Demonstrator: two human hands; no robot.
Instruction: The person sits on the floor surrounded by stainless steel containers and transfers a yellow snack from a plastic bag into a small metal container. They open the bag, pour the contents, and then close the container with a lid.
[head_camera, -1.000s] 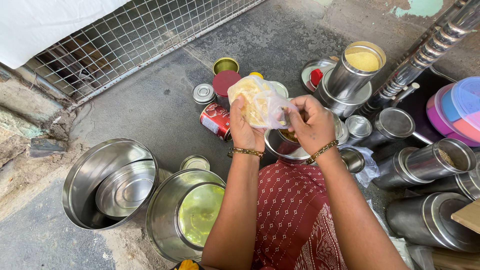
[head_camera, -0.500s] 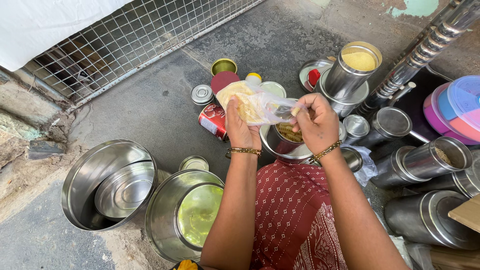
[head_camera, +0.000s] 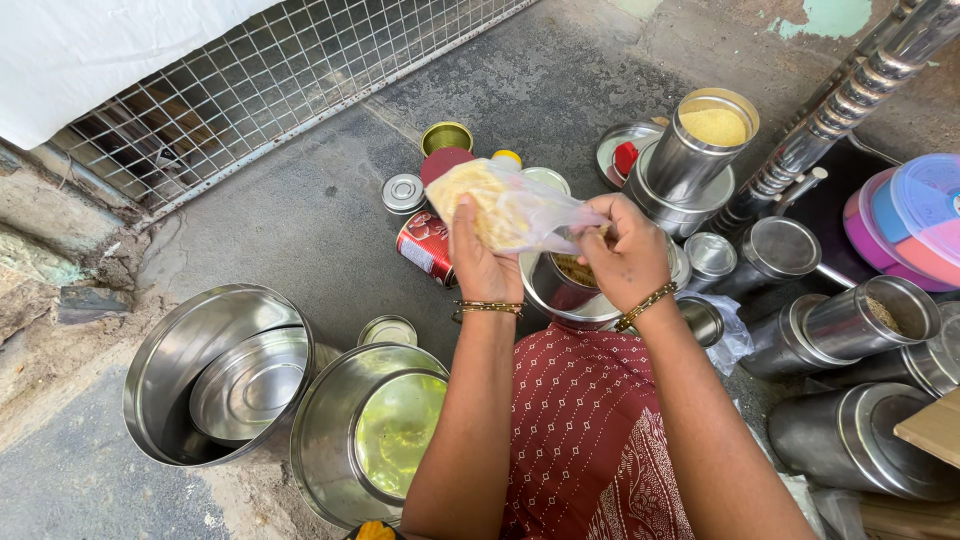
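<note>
My left hand (head_camera: 482, 262) cups the bottom of a clear plastic bag (head_camera: 505, 208) full of pale yellow food. My right hand (head_camera: 626, 250) pinches the bag's twisted mouth on the right side. The bag lies tipped sideways above an open steel container (head_camera: 556, 288) that has brownish contents inside. Both wrists wear thin gold bangles. A red patterned garment covers my lap below the hands.
Two big steel pots (head_camera: 215, 372) with lids inside stand at the lower left. A red tin (head_camera: 426, 246), small lids and a gold tin (head_camera: 446, 137) lie beyond the bag. Steel canisters (head_camera: 860, 318), one with yellow grain (head_camera: 712, 125), crowd the right. A wire mesh grille (head_camera: 240, 100) runs along the back.
The bag has tipped from upright to lying sideways over the steel container. My right hand has shifted to the bag's mouth on the right.
</note>
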